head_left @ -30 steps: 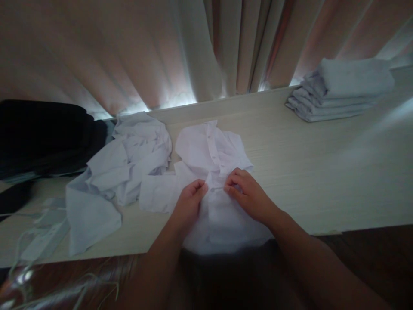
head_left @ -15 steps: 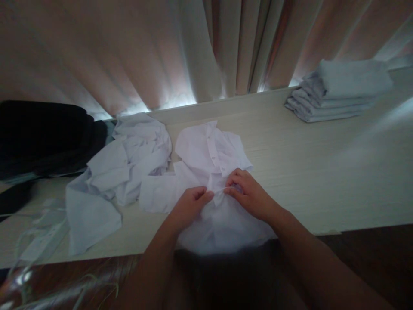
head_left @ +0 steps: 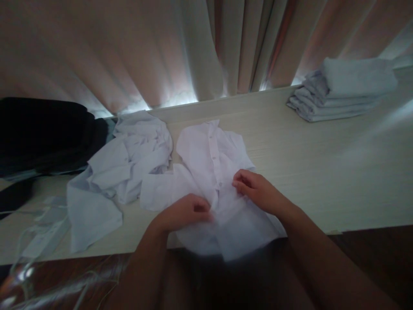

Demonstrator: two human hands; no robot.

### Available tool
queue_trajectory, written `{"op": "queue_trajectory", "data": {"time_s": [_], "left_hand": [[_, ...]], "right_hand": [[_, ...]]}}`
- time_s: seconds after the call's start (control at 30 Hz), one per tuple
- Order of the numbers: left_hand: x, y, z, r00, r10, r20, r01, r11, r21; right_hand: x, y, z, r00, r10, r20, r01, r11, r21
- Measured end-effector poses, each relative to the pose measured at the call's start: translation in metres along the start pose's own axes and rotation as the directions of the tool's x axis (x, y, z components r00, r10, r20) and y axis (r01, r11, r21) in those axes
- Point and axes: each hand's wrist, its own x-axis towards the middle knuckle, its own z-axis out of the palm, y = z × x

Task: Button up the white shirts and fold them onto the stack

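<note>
Our left hand [head_left: 187, 211] is loosely curled at the front edge of a white, button-front fabric shirt [head_left: 200, 155], thumb and forefinger close to the cloth; its fingertips are blurred, and we cannot tell whether they pinch it. Our right hand [head_left: 253, 189] hovers at or just over the other side of the shirt front, thumb and forefinger drawn near each other, and again we cannot tell whether cloth is caught between them.

The shirt lies in front of us on a pale, wood-grained surface [head_left: 322, 176], collar end away from us, small round buttons [head_left: 220, 184] running down its middle, hem at the near edge. Just left of it we see a crumpled heap of white cloth [head_left: 138, 155], then a black fabric pile [head_left: 45, 133], with a white power strip [head_left: 45, 241] nearer us. Far right sits a neat stack of folded white cloth [head_left: 358, 82]. Beige-pink curtains [head_left: 203, 51] hang behind.
</note>
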Motion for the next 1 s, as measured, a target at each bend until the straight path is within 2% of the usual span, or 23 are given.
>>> {"op": "queue_trajectory", "data": {"time_s": [0.03,0.07,0.1,0.17,0.2,0.23,0.27,0.33,0.43,0.53,0.7,0.8,0.87,0.9,0.97,1.0], "left_hand": [[0.001,0.000,-0.001,0.998,-0.002,-0.055,0.002,1.000,-0.007],[0.003,0.000,-0.001,0.987,-0.010,-0.163,0.008,1.000,-0.014],[0.005,0.000,0.000,0.950,-0.018,-0.310,0.011,1.000,-0.024],[0.014,-0.001,0.003,0.806,-0.011,-0.591,-0.010,0.999,-0.033],[0.019,-0.002,0.005,0.742,0.011,-0.670,-0.034,0.999,-0.021],[0.024,-0.003,0.007,0.711,0.046,-0.701,-0.058,0.998,0.007],[0.028,-0.004,0.010,0.716,0.088,-0.693,-0.077,0.996,0.047],[0.035,-0.006,0.016,0.773,0.151,-0.616,-0.091,0.988,0.128],[0.040,-0.007,0.021,0.822,0.109,-0.560,-0.054,0.992,0.114],[0.042,-0.008,0.021,0.815,0.041,-0.578,0.000,0.998,0.070],[0.044,-0.020,0.007,0.783,0.065,-0.619,0.097,0.970,0.225],[0.038,-0.027,-0.003,0.759,0.003,-0.651,0.169,0.965,0.201],[0.031,-0.029,-0.009,0.780,-0.012,-0.625,0.166,0.968,0.188],[0.028,-0.029,-0.012,0.808,-0.013,-0.589,0.158,0.968,0.196],[0.023,-0.028,-0.016,0.858,-0.014,-0.514,0.160,0.957,0.241],[0.023,-0.027,-0.018,0.861,-0.004,-0.509,0.166,0.948,0.273]], "right_hand": [[0.002,0.002,0.001,0.997,0.030,-0.077,-0.031,1.000,-0.004],[0.004,0.004,0.003,0.990,0.053,-0.130,-0.056,0.998,-0.021],[0.005,0.006,0.005,0.987,0.067,-0.146,-0.076,0.996,-0.054],[0.008,0.009,0.010,0.992,0.081,-0.100,-0.095,0.985,-0.146],[0.009,0.010,0.013,0.994,0.089,-0.067,-0.101,0.976,-0.193],[0.009,0.011,0.017,0.994,0.101,-0.045,-0.108,0.967,-0.232],[0.010,0.011,0.020,0.993,0.113,-0.033,-0.117,0.958,-0.260],[0.011,0.012,0.025,0.992,0.124,-0.034,-0.129,0.947,-0.295],[0.013,0.013,0.030,0.992,0.120,-0.043,-0.127,0.939,-0.319],[0.014,0.013,0.028,0.991,0.124,-0.045,-0.132,0.936,-0.327],[0.013,0.016,0.014,0.983,0.163,-0.080,-0.181,0.908,-0.378],[0.011,0.021,0.003,0.982,0.180,-0.061,-0.189,0.889,-0.417],[0.010,0.023,-0.003,0.981,0.189,-0.051,-0.193,0.887,-0.420],[0.010,0.023,-0.004,0.981,0.183,-0.070,-0.195,0.891,-0.410],[0.012,0.020,-0.004,0.982,0.113,-0.154,-0.164,0.909,-0.383],[0.014,0.019,-0.002,0.979,0.054,-0.197,-0.126,0.917,-0.378]]}}
